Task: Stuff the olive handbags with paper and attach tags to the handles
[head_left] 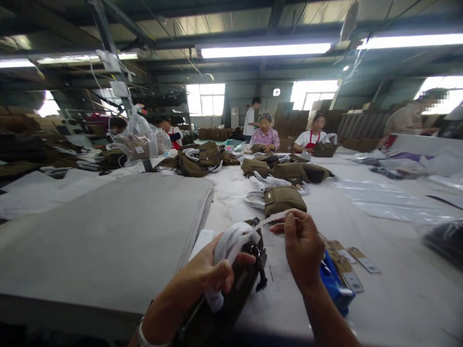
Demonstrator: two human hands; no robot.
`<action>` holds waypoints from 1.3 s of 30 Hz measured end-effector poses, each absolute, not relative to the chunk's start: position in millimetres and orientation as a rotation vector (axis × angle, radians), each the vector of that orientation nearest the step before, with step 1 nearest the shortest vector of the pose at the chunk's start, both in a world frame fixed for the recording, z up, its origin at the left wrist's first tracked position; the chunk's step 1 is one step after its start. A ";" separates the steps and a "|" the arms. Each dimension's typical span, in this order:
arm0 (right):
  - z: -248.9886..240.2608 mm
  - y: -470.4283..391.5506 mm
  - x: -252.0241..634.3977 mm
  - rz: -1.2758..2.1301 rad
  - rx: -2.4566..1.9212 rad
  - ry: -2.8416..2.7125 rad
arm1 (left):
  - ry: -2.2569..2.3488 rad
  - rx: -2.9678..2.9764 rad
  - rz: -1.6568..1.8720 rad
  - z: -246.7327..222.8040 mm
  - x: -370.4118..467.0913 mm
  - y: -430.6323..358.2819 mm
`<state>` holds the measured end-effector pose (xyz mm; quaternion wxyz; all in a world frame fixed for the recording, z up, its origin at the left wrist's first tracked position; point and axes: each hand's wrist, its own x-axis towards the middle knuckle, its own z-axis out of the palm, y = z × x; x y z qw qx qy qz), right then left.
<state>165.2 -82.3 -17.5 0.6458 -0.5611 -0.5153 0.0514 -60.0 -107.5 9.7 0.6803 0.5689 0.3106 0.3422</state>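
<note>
An olive-brown handbag (233, 301) lies on the white table (401, 289) at its near edge, its handle (231, 238) wound in white paper. The left hand (213, 270) is curled around that wrapped handle; the right hand (302, 241) pinches a loose white strip (273, 218) between thumb and forefinger — drawn out from the wrapping. Cardboard hang tags (363, 260) lie to the right, a second olive bag (285, 198) just beyond.

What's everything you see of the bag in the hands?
The olive bag looks like cloth and slants at the near edge of the table. White strip wraps its handle, which the left hand holds; the right hand pinches the loose end. A shiny ring and dark tassel are at its far end.
</note>
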 end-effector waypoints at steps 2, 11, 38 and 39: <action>-17.6 -82.6 164.1 0.115 -1.273 -1.178 | 0.761 1.292 0.795 9.4 -58.8 -108.4; -26.9 -104.1 172.1 0.148 -1.246 -1.243 | 1.069 1.339 0.953 4.6 -58.2 -109.3; -52.4 -127.9 138.0 1.322 -1.132 -1.371 | 1.453 1.989 1.078 14.6 -56.6 -109.0; -53.7 -126.3 134.7 1.361 -1.117 -1.359 | 1.460 2.054 1.123 13.7 -55.4 -109.3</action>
